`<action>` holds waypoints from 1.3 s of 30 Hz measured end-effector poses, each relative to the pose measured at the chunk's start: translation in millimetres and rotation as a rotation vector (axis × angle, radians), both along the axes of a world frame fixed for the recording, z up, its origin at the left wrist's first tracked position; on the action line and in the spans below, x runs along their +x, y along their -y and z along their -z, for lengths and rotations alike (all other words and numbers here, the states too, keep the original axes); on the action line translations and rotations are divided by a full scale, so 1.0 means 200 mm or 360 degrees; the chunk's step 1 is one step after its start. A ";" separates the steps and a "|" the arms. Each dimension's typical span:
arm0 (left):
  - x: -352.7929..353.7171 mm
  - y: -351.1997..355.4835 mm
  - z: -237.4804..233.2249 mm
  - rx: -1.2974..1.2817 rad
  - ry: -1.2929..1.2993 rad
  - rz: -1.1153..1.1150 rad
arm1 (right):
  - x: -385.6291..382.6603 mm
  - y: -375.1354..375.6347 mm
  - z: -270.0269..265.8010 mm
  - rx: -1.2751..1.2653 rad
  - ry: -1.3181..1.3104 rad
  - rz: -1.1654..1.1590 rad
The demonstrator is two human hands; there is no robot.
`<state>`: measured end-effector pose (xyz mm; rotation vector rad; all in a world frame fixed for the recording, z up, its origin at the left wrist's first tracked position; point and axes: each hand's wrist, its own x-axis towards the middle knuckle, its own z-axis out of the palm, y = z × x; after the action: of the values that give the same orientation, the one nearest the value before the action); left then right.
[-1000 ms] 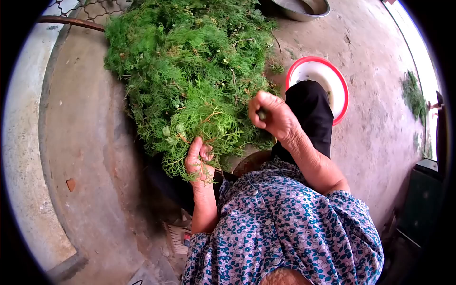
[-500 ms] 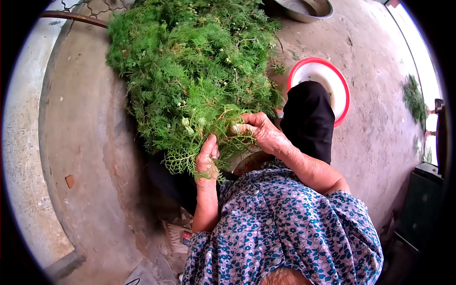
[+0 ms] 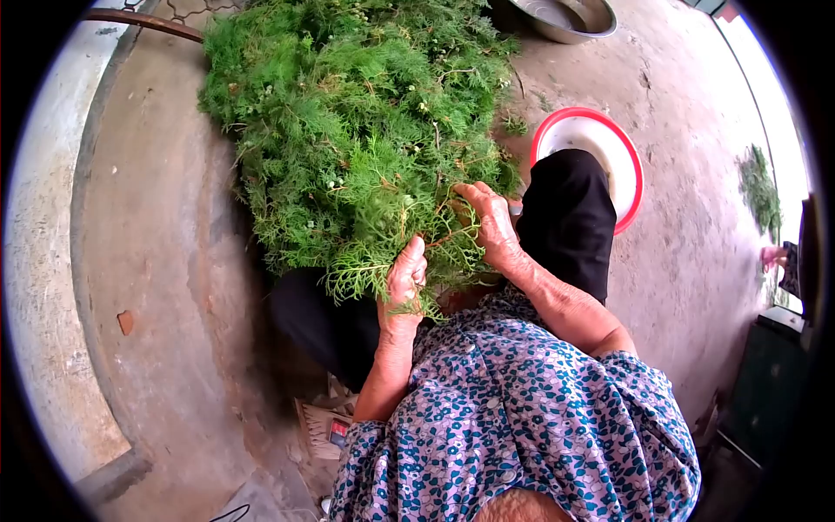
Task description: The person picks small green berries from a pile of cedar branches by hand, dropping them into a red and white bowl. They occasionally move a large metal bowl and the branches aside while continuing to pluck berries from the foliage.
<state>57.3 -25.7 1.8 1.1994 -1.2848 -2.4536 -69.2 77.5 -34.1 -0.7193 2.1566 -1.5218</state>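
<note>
My left hand (image 3: 404, 277) is closed round the stem of a green cypress sprig (image 3: 365, 261), thumb on top, with flat, scaly leaves fanning out to both sides. My right hand (image 3: 494, 224) is at the sprig's right side, its fingers bent round the outer leaves; the fingertips are partly hidden in the foliage. Both hands are above my lap at the near edge of a large heap of cut cypress branches (image 3: 348, 113). Small pale cones show here and there in the heap.
Beside my right knee (image 3: 567, 217) stands a white basin with a red rim (image 3: 637, 178). A metal bowl (image 3: 570, 35) sits farther back. More greenery (image 3: 759, 190) lies at the far right, near another person's hand (image 3: 771, 256). A dark box (image 3: 770, 365) stands at the right.
My left hand has moved right and slightly up with the sprig. My right hand has shifted a little up and right. The pale cones between the hands no longer show. Another person's hand has appeared at right.
</note>
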 end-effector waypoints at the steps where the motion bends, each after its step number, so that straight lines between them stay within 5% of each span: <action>1: 0.00 0.00 0.01 -0.0002 0.0002 -0.0008 | -0.01 0.00 0.06 -0.0002 0.0002 -0.0008; 3: 0.01 0.00 0.02 -0.0053 -0.0072 -0.0103 | -0.08 -0.01 0.24 -0.0012 -0.1203 0.0308; 5: 0.05 0.05 -0.06 -0.0120 0.0010 -0.0077 | -0.29 -0.06 0.18 0.0173 0.0203 0.0634; 7: 0.07 0.08 -0.02 -0.0261 0.0032 -0.0081 | -0.30 -0.09 -0.02 -0.0153 0.0728 0.0397; 8: 0.07 0.07 -0.03 -0.0265 0.0038 -0.0089 | -0.28 -0.05 -0.02 -0.0645 0.0892 0.0274; 11: 0.05 0.06 -0.06 -0.0082 -0.0175 -0.0314 | -0.26 -0.01 -0.20 -0.1002 0.1305 0.0213; 15: 0.11 0.09 -0.01 -0.0416 -0.0370 0.0047 | -0.28 -0.03 -0.23 -0.1343 0.1520 -0.0083; 17: 0.07 0.09 -0.03 -0.0128 -0.0575 0.0006 | -0.25 -0.03 -0.30 -0.1372 0.1482 -0.0019; 19: 0.06 0.09 -0.04 -0.0089 -0.0560 -0.0071 | -0.21 -0.03 -0.38 -0.0858 0.1198 -0.0066; 25: 0.02 0.04 -0.09 -0.0125 0.0011 -0.0387 | -0.10 0.02 -0.42 -0.0588 0.0769 -0.0259; 26: 0.09 0.06 -0.01 -0.0399 -0.0014 -0.0093 | -0.10 0.03 -0.40 -0.0575 0.0803 -0.0230; 34: 0.08 0.07 0.16 -0.0412 0.0007 -0.0363 | -0.10 0.04 -0.41 -0.0527 0.0551 -0.0066; 39: 0.07 0.04 0.18 -0.0340 -0.0043 -0.0279 | -0.12 0.09 -0.37 -0.0162 0.0284 -0.0388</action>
<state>71.1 -33.9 -34.4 1.1655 -1.3334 -2.1429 -92.6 58.7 39.6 -0.8144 1.8013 -1.5119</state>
